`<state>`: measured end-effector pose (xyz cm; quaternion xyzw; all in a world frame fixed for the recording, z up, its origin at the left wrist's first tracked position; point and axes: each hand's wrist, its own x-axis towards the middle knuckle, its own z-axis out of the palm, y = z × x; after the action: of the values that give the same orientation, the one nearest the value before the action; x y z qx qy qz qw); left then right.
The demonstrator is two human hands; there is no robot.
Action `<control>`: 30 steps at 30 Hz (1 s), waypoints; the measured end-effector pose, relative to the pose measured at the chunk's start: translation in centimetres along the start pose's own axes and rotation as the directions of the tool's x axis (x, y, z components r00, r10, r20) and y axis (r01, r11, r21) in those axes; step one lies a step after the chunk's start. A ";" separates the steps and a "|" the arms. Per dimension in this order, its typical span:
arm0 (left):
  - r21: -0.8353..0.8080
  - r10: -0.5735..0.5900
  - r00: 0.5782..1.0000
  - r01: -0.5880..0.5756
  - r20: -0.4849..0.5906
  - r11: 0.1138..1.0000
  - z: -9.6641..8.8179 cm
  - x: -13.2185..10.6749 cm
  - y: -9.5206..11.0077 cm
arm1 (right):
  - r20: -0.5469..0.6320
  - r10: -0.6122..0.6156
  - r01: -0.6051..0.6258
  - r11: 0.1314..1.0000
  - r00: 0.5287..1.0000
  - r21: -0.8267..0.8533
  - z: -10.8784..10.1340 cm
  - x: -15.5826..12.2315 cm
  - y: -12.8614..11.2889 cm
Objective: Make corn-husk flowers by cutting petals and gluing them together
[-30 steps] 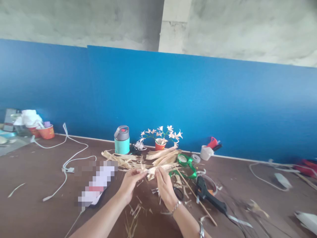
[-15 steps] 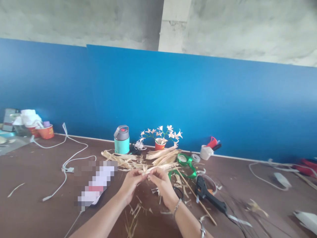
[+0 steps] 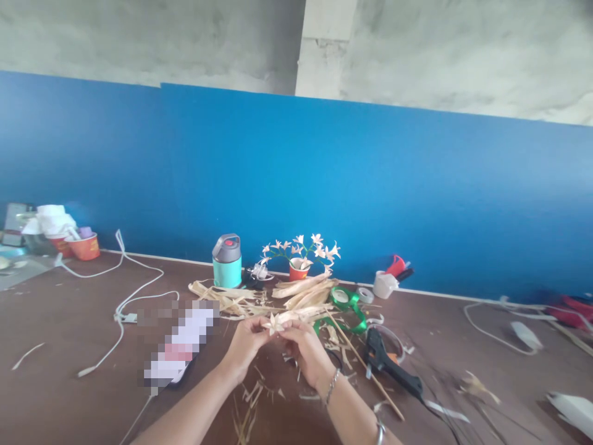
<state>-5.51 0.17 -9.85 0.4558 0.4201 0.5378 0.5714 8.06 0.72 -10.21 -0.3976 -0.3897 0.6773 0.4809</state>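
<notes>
Between my fingertips is a small pale flower (image 3: 274, 324) with pointed petals, seemingly made of dried husk. My left hand (image 3: 249, 343) pinches it from the left. From the other side, my right hand (image 3: 306, 349) also has its fingers closed on the flower. Just beyond them lie cream-coloured dried husks (image 3: 308, 292) and a heap of husk strips (image 3: 227, 299). Similar flowers on green stems stand in a red paper cup (image 3: 299, 271) at the back. Husk scraps (image 3: 252, 395) are scattered beneath my wrists.
A black glue gun (image 3: 393, 368) and a thin wooden stick (image 3: 365, 363) lie at right, near green ribbon (image 3: 356, 315). A teal flask (image 3: 227, 269) stands by the blue partition (image 3: 296, 179). White cables (image 3: 123, 296) and a blurred-out phone-like object (image 3: 183, 346) occupy the left.
The flower has turned in my fingers, so its spread petals now face me more fully. Both hands stay in nearly the same place.
</notes>
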 end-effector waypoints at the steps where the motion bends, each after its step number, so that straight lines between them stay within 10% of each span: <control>1: 0.006 0.001 1.000 -0.001 0.005 1.000 0.0 0.0 0.0 | -0.009 0.005 -0.005 1.000 1.000 0.002 0.0 0.0 0.0; 30: 0.100 -0.009 0.997 0.017 -0.081 0.995 -0.1 0.1 -0.3 | -0.071 -0.184 0.144 0.912 0.980 -0.383 0.4 -0.1 -0.4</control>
<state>-5.55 0.31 -10.22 0.4591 0.4723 0.5301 0.5340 7.87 0.61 -9.70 -0.4834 -0.5184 0.5253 0.4709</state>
